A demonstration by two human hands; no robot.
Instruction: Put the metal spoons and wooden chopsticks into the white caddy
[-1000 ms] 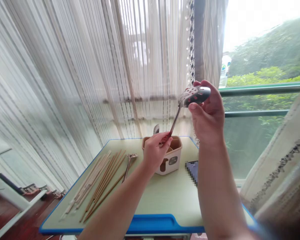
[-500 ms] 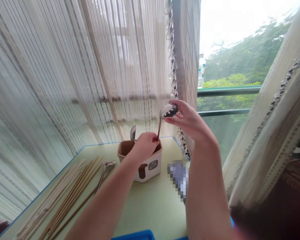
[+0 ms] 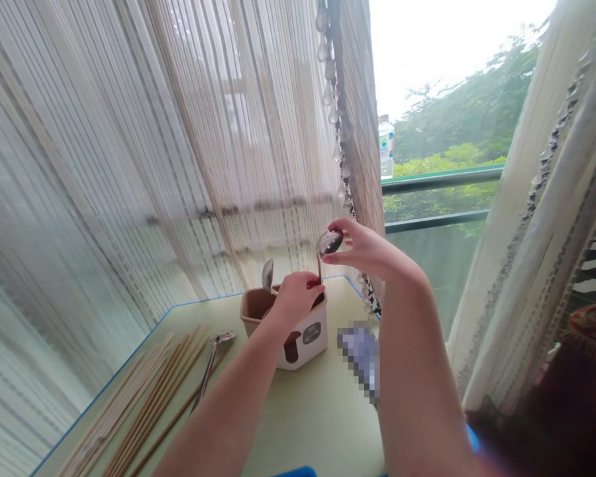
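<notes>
My left hand (image 3: 294, 297) is closed round the handle of a slotted metal spoon (image 3: 328, 242), right over the brown-and-white utensil holder (image 3: 305, 334). My right hand (image 3: 365, 250) pinches the spoon's perforated bowl from the right, above the holder. The spoon stands almost upright, its handle end down at the holder's rim. Another spoon (image 3: 267, 273) sticks up out of the holder at the back.
Several wooden chopsticks (image 3: 149, 401) and a metal utensil (image 3: 213, 358) lie on the pale green table (image 3: 302, 424) to the left. A blurred dark object (image 3: 360, 354) lies right of the holder. String curtains hang behind; a bottle (image 3: 386, 146) stands on the window rail.
Both hands have brought the slotted spoon down toward the holder, from high and slanted to nearly upright. The view has swung to the right and moved closer to the table.
</notes>
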